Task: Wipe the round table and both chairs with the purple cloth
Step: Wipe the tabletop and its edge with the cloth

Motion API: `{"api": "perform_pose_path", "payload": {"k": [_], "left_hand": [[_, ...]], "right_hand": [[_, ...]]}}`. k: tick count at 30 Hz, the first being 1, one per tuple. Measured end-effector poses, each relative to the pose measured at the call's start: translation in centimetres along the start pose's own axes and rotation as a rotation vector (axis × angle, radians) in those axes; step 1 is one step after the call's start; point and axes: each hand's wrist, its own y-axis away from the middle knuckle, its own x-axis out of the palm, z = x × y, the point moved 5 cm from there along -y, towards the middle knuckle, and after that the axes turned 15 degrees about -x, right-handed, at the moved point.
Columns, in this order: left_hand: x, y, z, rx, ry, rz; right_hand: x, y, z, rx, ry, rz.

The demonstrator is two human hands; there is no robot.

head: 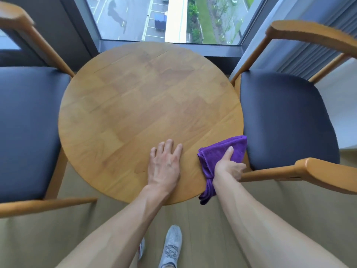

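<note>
The round wooden table (135, 105) fills the middle of the head view. My right hand (229, 167) grips the folded purple cloth (216, 153) at the table's near right edge, and part of the cloth hangs over the rim. My left hand (164, 163) lies flat on the tabletop just left of the cloth, fingers spread, holding nothing. One wooden chair with a dark padded seat (29, 128) stands to the left of the table. The other chair (286, 120) stands to the right, its seat close to the cloth.
A large window (164, 18) with a dark frame runs behind the table, close to its far edge. Wooden armrests (313, 171) of the right chair reach toward me. My grey shoes (172, 246) stand on the pale floor below the table's near edge.
</note>
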Motion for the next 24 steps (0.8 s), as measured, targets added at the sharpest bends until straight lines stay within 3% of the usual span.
{"api": "perform_pose_path", "payload": {"k": [6, 18, 24], "left_hand": [[-0.9, 4.8, 4.6, -0.093, 0.084, -0.141], [-0.5, 10.3, 11.8, -0.243, 0.179, 0.016], [1.1, 13.8, 16.6, -0.636, 0.414, 0.129]], "right_hand": [[-0.2, 4.5, -1.8, 0.081, -0.05, 0.02], [0.6, 15.8, -4.3, 0.345, -0.133, 0.09], [1.9, 20.8, -6.0, 0.409, -0.192, 0.2]]}}
